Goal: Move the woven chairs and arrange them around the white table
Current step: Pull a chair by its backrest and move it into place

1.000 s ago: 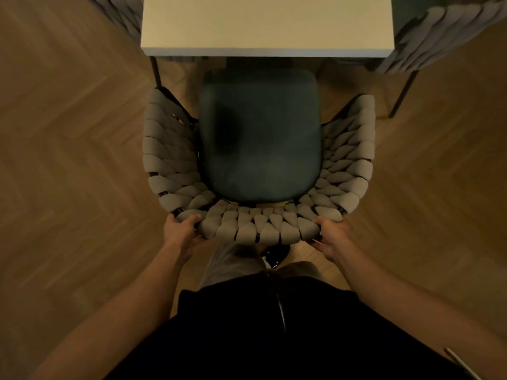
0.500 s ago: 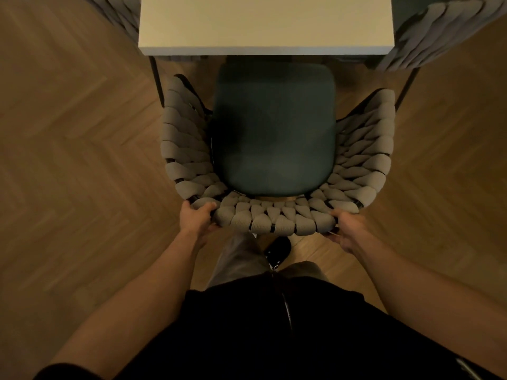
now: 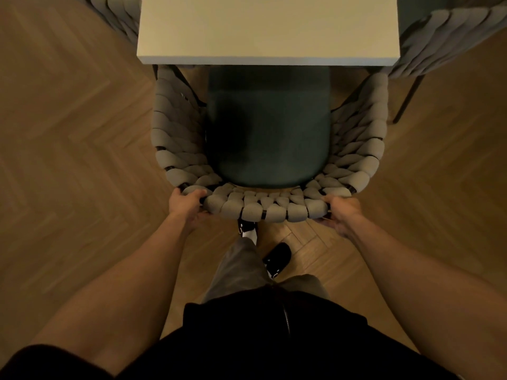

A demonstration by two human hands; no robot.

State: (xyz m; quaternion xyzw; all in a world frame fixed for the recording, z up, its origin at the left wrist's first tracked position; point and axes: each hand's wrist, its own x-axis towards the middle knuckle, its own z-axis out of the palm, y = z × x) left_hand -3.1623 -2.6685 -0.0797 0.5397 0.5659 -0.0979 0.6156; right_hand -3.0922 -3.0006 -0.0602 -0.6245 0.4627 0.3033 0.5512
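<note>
The left hand (image 3: 184, 202) grips the left end of the woven chair (image 3: 267, 165)'s curved back, the chair's green seat reaches just under the near edge of the white table (image 3: 267, 28), and the right hand (image 3: 343, 213) grips the right end.

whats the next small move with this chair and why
Probably one more short, straight push. Both the left hand and right hand grip the woven chair by its backrest, its green seat is just starting under the white table edge, roughly centred.
</note>
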